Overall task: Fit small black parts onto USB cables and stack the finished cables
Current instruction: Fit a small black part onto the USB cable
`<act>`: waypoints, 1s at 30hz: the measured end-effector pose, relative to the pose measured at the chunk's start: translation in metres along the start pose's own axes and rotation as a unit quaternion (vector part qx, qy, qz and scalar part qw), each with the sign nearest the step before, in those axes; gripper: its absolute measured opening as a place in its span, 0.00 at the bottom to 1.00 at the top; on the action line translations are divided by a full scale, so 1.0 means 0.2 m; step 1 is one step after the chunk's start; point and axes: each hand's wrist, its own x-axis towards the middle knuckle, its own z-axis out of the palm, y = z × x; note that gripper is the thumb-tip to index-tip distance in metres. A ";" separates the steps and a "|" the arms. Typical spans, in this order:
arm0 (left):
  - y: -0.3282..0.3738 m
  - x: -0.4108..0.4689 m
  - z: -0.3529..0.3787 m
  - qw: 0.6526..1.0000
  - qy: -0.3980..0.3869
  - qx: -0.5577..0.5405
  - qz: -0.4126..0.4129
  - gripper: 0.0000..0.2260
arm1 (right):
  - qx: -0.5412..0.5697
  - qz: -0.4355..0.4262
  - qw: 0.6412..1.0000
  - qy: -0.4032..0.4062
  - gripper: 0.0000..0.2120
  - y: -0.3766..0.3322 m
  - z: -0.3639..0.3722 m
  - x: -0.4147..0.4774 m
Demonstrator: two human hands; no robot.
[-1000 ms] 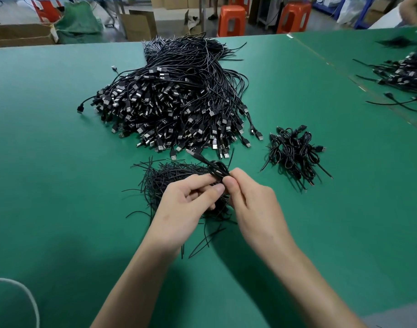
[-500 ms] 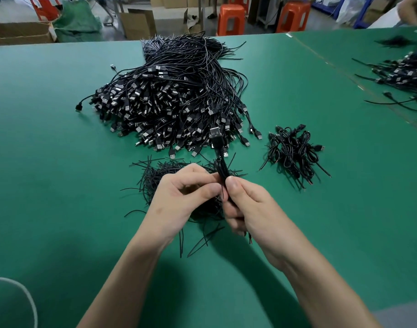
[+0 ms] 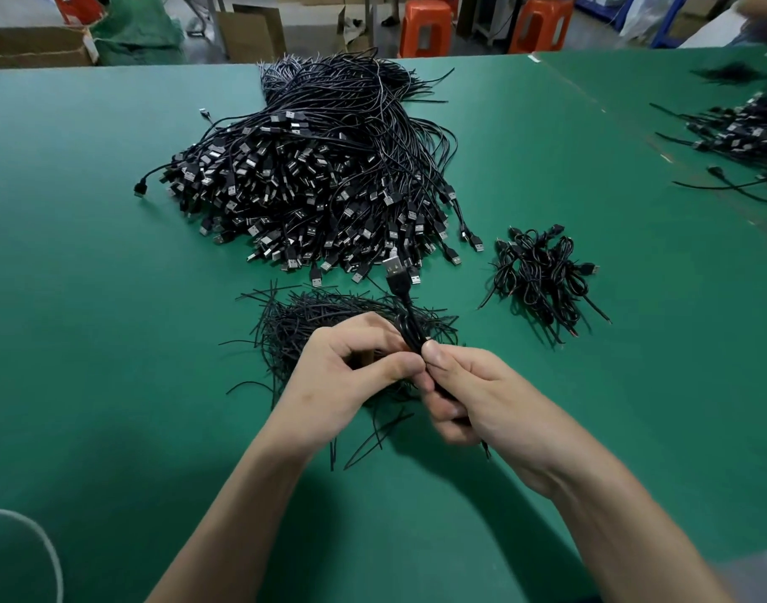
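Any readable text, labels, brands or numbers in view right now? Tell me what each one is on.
None can be read.
USB plug held up by both hands: bare metal shell, no marking legible.
Plugs in the big cable pile: too small to show any print.
Cardboard boxes beyond the table: no legible print.
Orange stools: no lettering visible.

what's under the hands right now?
Under the left hand and right hand: a heap of thin black strips on the green table. Its near part is hidden.
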 end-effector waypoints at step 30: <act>-0.05 -0.03 0.07 0.984 0.096 -0.143 -0.037 0.27 | -0.303 -0.225 0.896 0.235 0.10 0.07 0.02 0.01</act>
